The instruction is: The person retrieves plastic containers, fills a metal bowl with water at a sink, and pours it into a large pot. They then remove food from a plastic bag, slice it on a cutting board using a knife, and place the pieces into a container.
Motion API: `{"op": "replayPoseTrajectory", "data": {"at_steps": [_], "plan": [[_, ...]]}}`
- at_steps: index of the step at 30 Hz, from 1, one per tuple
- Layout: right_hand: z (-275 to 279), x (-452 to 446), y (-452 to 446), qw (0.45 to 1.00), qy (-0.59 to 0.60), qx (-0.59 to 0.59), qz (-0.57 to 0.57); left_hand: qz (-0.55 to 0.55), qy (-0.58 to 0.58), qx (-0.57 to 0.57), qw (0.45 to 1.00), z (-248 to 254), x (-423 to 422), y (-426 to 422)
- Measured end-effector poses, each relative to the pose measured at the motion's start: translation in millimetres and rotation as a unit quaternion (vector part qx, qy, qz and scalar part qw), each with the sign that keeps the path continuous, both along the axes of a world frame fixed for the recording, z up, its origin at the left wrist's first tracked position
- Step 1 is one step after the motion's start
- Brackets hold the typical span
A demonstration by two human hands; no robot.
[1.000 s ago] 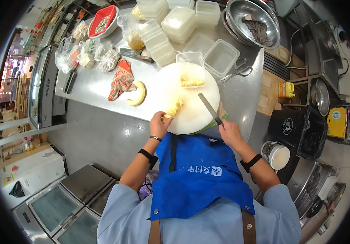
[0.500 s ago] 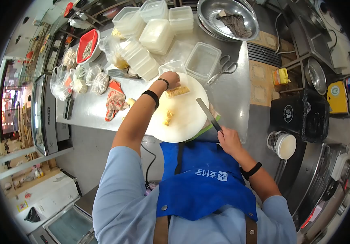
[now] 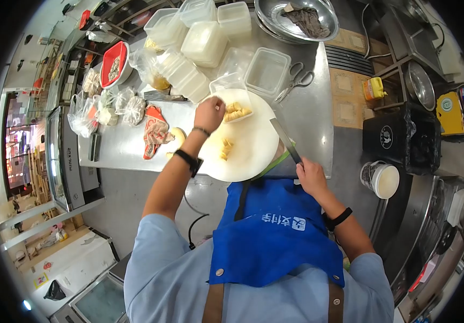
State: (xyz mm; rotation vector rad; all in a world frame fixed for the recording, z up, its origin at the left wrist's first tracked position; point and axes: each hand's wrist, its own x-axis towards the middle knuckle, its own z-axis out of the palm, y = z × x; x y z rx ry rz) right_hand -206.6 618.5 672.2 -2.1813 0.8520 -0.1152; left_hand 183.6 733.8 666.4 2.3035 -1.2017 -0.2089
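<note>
My left hand [image 3: 209, 114] is over the left side of a round white cutting board [image 3: 251, 153], its fingers curled in. Whether anything is in them is hidden. Just right of it, a clear plastic container [image 3: 248, 102] with yellow food pieces [image 3: 236, 112] sits at the board's far side. A few more yellow chunks [image 3: 225, 149] lie near the middle of the board. My right hand [image 3: 312, 176] grips the dark handle of a knife [image 3: 286, 141], whose blade points away, beside the board's right edge.
Stacked plastic containers [image 3: 205, 43] and an open container [image 3: 267, 72] stand behind the board. Scissors [image 3: 298, 81] lie to the right. A red-and-white cloth [image 3: 155, 132], bagged food [image 3: 131, 106] and a red basket [image 3: 114, 63] are leftward. Steel bowls [image 3: 322, 20] stand at the back.
My left hand has drawn back to the left from the yellow pieces, which now show more fully in the container. My right hand still holds the knife, slightly farther right in view.
</note>
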Motion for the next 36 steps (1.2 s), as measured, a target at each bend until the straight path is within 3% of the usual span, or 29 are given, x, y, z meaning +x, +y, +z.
{"op": "replayPoseTrajectory", "data": {"at_steps": [5,11,17,20,24,26,31,36], "plan": [[1.1,8.8,0.3,1.0,0.005,0.009,0.02,0.124,0.067,0.115,0.983,-40.3,-70.9,102.8],[1.9,25.8,5.8,0.999,0.002,0.02,0.05,0.104,-0.008,0.029,0.994,-62.2,-121.1,107.1],[9.1,38.4,3.8,0.998,0.004,0.011,0.065,0.115,0.114,0.047,0.986,-41.8,-108.7,118.4],[7.9,35.2,1.2,0.999,-0.005,0.01,0.054,0.115,0.115,-0.044,0.986,-20.0,-75.2,95.1],[5.0,24.1,0.2,0.999,-0.012,0.024,0.043,0.012,0.071,-0.142,0.987,-3.4,-16.4,7.1],[11.1,19.0,0.0,0.999,-0.007,0.015,0.044,-0.041,0.092,-0.096,0.99,-21.0,1.6,-33.9],[22.1,1.6,-1.0,0.999,0.018,0.023,0.018,-0.141,0.127,0.183,0.965,-37.8,14.0,-80.8],[17.6,-13.1,-0.8,1.0,0.017,0.015,0.002,-0.108,0.168,0.147,0.969,-47.7,19.3,-78.6]]}}
